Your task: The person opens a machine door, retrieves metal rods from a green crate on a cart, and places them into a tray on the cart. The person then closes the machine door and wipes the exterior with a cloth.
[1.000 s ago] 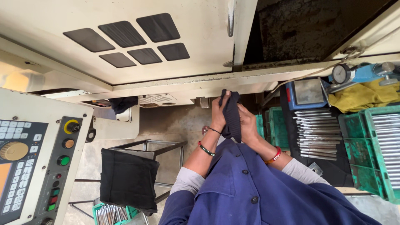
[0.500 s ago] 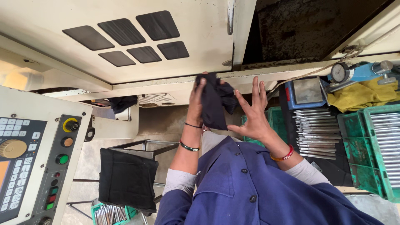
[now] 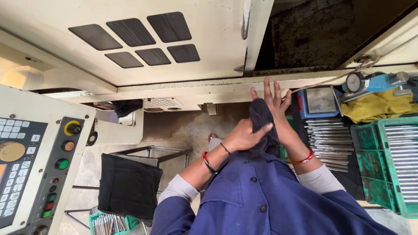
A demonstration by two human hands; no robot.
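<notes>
In the head view the person looks down at both hands, which meet in front of the chest over a dark cloth. The left hand has its fingers curled and closed around the lower part of this cloth, with the thumb pressing on it – a firm hold, as far as one can see. The right hand is wide open, the fingers spread and pointing up, and the palm lies flat against the cloth from the other side; it grips nothing, it only touches. So the cloth sits between the two hands, just below the cream edge of the machine, whose door carries dark rectangular panels. The left wrist wears a red and green bangle and a thin dark band, the right wrist a red bangle. The person wears a blue work jacket over pale sleeves. To the left stands a control panel with coloured buttons and a keypad. Below the arms is a metal stand with a black cloth hanging on it. On the right, green crates hold rows of metal rods, and behind them lie a yellow rag and a dial gauge on a blue base.
</notes>
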